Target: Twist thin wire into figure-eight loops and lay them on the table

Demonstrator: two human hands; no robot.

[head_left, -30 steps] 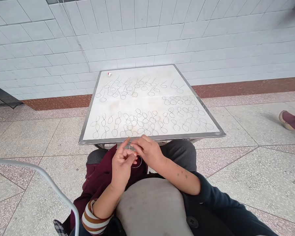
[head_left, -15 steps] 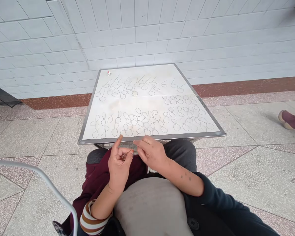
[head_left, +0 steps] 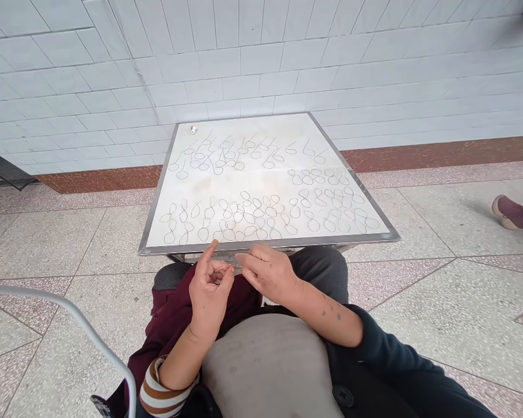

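My left hand (head_left: pixel 210 297) is over my lap at the table's front edge, palm up. Its thumb and fingers pinch a thin wire loop (head_left: pixel 219 271), mostly hidden by the fingers, while the index finger points up. Just to the right, my right hand (head_left: pixel 270 273) has its fingers pressed together, their tips close to the left thumb. Whatever lies between those right fingertips is too fine to make out. Beyond both hands, several wire figure-eights (head_left: pixel 203 227) lie along the near part of the white table (head_left: pixel 253 181).
Farther back on the table are several single wire loops with straight tails (head_left: pixel 239 166). A small red-and-white object (head_left: pixel 194 130) sits at the far left corner. A grey curved tube (head_left: pixel 91 337) is at lower left. Another person's shoe (head_left: pixel 512 212) shows at right, and a tiled wall (head_left: pixel 261 58) stands behind.
The wire strand that showed between my two hands is no longer visible there. My right fingers have curled slightly; both hands stay in nearly the same place.
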